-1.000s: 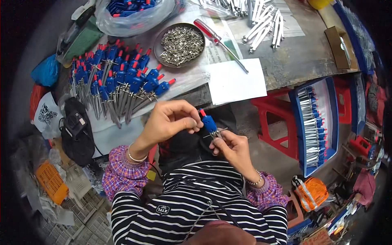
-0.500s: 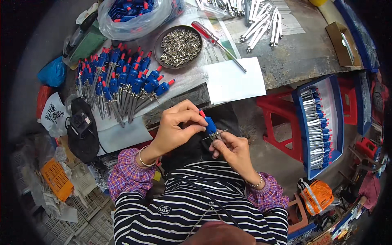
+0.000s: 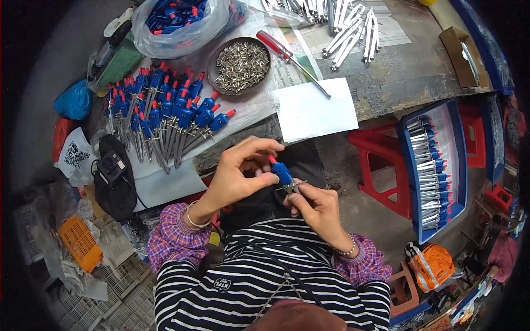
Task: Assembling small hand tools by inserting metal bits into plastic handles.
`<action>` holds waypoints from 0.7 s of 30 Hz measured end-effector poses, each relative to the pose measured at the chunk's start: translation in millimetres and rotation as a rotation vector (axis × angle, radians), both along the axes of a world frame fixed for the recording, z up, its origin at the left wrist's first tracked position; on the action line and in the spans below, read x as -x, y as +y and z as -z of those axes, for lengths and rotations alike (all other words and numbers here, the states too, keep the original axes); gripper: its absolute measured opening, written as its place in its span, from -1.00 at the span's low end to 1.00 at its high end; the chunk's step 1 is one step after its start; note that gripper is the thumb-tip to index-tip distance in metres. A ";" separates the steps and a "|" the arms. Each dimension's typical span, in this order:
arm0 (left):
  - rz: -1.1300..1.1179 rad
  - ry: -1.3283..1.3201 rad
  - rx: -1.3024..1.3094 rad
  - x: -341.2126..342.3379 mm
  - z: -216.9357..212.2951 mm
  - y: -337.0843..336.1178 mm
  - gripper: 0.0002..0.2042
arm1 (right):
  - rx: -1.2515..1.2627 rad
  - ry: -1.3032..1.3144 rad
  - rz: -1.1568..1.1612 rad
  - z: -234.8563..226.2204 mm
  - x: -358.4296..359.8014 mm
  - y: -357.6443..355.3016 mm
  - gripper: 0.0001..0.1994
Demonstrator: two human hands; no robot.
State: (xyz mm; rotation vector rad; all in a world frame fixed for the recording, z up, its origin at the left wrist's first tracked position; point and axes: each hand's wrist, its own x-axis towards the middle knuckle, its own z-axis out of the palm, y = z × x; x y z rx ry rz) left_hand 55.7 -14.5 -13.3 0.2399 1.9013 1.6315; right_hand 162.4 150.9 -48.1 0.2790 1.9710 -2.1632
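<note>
My right hand [image 3: 317, 212] pinches the metal end of a small tool with a blue body and red tip [image 3: 282, 174]. Thin metal pins stick out crosswise near those fingers. The tool is tilted, red tip up and to the left. My left hand [image 3: 237, 174] is beside it, thumb against the blue body and index finger stretched out above the red tip; its other fingers curl partly out of sight. Many similar blue tools [image 3: 160, 110] with metal shafts lie piled on the table, left of a dark bowl [image 3: 210, 69] of small metal pins [image 3: 241, 66].
A clear bag [image 3: 160, 47] of blue parts stands at the back. A red-handled screwdriver [image 3: 295, 63] crosses the white paper [image 3: 317, 113]; white metal pieces [image 3: 353, 36] lie beyond. On the right, a blue tray [image 3: 457, 187] of tools rests on red stools [image 3: 369, 160]. An open carton [image 3: 461, 60] is nearby.
My left index finger has lifted off the tool's red tip, and the thumb has slid lower along the blue body. My right hand keeps its pinch.
</note>
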 end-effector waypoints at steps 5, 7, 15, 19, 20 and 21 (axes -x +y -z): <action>0.063 -0.238 -0.075 6.6 1.0 -6.0 -0.69 | -0.065 0.082 -0.040 -1.3 -0.1 2.8 -0.81; 0.075 -0.252 -0.042 8.0 -1.8 -8.7 -0.70 | -0.059 0.074 -0.032 -5.3 1.1 1.0 -0.88; 0.188 -0.084 -0.038 15.7 -3.7 -3.3 -0.70 | 0.072 -0.048 -0.031 -10.2 5.0 6.7 -0.87; 0.082 0.705 0.255 62.3 -18.5 -11.4 -0.71 | 0.196 -0.115 -0.006 -6.3 5.6 10.8 -0.85; 0.017 0.858 0.325 81.7 -17.2 -16.0 -0.74 | 0.227 -0.138 0.046 -7.3 5.2 10.0 -0.85; -0.001 0.950 0.423 98.7 -12.8 -17.6 -0.76 | 0.226 -0.144 0.045 -4.3 4.3 10.8 -0.84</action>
